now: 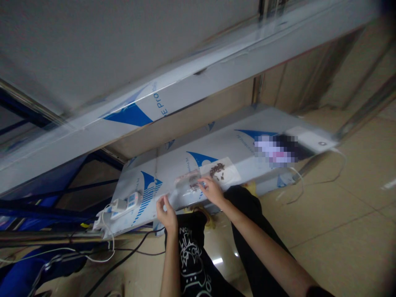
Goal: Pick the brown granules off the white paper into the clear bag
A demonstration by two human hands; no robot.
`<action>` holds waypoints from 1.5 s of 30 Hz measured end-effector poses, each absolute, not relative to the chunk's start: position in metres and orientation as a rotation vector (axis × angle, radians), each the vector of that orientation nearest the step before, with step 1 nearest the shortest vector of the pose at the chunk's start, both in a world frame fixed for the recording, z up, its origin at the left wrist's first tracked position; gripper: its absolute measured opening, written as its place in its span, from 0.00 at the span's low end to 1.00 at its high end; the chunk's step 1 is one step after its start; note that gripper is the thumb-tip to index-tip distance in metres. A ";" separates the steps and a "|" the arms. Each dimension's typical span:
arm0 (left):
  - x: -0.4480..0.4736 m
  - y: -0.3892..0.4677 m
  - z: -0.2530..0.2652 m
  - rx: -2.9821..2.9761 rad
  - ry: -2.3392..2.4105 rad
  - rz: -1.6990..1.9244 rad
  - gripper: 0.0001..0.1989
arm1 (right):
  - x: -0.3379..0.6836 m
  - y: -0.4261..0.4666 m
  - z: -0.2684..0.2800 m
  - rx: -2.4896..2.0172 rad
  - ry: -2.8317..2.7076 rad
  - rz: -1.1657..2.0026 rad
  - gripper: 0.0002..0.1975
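The right hand (pixel 212 190), fingers narrow, met the clear plastic bag (pixel 185 184); the left hand (pixel 167 212) curled nearby, grips indeterminable. Brushing the white paper-like sheet (pixel 231 170) rightward could have scattered its small dark-brown pieces (pixel 218 168).

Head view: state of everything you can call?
Left hand: fingers bent, hold unclear
Right hand: fingers bent, at clear plastic
Clear plastic: on shelf, sealed or not unclear
Brown pieces: loose, scattered
White sheet: under pieces
Power strip: on shelf
Black cable: slack
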State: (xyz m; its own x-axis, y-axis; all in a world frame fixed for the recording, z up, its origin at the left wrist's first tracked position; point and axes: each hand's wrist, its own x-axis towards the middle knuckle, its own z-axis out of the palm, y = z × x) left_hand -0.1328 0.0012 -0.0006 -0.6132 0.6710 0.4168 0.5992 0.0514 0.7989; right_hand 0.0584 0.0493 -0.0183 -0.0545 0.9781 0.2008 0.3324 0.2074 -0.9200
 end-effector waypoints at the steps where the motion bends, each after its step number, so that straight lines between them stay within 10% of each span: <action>1: -0.130 -0.003 0.000 1.230 2.158 1.705 0.14 | 0.059 0.048 -0.017 -1.262 -1.560 0.896 0.10; 14: -0.066 -0.013 0.004 0.915 1.544 1.600 0.15 | 0.061 0.021 -0.003 -1.065 -1.186 1.411 0.18; 30: -0.003 -0.016 0.016 1.594 2.088 1.631 0.18 | 0.107 0.016 -0.009 -1.234 -1.069 1.136 0.14; 45: 0.015 -0.015 0.005 1.630 1.520 1.197 0.10 | 0.131 0.011 0.012 -1.195 -1.201 1.373 0.17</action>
State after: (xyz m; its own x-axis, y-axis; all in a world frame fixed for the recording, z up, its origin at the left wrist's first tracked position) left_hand 0.0154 -0.0149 0.0048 -0.0639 0.9758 0.2089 0.4324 -0.1616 0.8871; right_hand 0.1307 0.0106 0.0122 -0.1006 0.9907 -0.0914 -0.0416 -0.0960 -0.9945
